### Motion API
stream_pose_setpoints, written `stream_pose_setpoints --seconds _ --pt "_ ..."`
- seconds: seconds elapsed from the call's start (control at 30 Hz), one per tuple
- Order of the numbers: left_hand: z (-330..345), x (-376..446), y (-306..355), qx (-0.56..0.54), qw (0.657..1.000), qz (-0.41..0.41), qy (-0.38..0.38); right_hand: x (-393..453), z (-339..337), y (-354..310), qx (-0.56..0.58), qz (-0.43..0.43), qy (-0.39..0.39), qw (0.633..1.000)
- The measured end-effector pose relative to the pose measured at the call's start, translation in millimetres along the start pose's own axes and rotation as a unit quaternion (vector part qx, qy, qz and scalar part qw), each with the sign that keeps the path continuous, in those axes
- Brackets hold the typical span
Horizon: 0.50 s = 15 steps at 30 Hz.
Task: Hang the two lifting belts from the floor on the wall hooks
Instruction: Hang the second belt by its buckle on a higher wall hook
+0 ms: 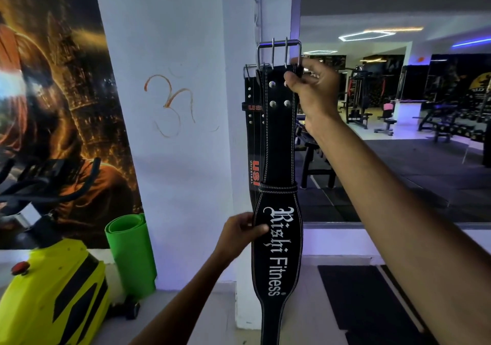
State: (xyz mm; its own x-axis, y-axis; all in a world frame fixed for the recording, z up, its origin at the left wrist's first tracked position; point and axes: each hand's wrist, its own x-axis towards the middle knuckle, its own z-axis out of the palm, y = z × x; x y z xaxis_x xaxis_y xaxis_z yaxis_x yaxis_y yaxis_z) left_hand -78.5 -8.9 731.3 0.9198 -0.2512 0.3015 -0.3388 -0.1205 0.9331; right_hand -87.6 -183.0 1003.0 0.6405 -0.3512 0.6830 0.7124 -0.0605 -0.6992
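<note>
Pinching the buckle end (279, 52) of the front belt (277, 238) up at the wall hooks (258, 12), the right hand (313, 84) seeks a hook while the left hand (239, 234) pinches its edge steady beside the hung belt (252, 137).

One head-worn wide-angle view faces forward at a white wall corner (186, 132), close up, at arm's reach.
</note>
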Motion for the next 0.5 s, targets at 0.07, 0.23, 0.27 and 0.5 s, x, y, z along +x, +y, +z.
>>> stream_pose_setpoints --seconds 0.07,0.23,0.27,0.5 --pt "-0.1 13.9 24.1 -0.022 0.999 0.031 0.018 0.6 0.0 -1.1 0.001 -0.005 -0.006 1.0" --pt "7.4 17.0 18.3 -0.011 0.998 0.044 0.035 4.9 0.8 -8.6 0.006 -0.016 -0.012 1.0" --pt "9.0 12.1 5.2 -0.013 0.999 0.03 0.031 6.4 0.5 -9.9 0.009 -0.017 -0.012 1.0" --pt "16.4 -18.9 -51.2 0.046 0.999 -0.029 0.002 1.9 0.3 -4.5 0.006 -0.008 -0.013 1.0"
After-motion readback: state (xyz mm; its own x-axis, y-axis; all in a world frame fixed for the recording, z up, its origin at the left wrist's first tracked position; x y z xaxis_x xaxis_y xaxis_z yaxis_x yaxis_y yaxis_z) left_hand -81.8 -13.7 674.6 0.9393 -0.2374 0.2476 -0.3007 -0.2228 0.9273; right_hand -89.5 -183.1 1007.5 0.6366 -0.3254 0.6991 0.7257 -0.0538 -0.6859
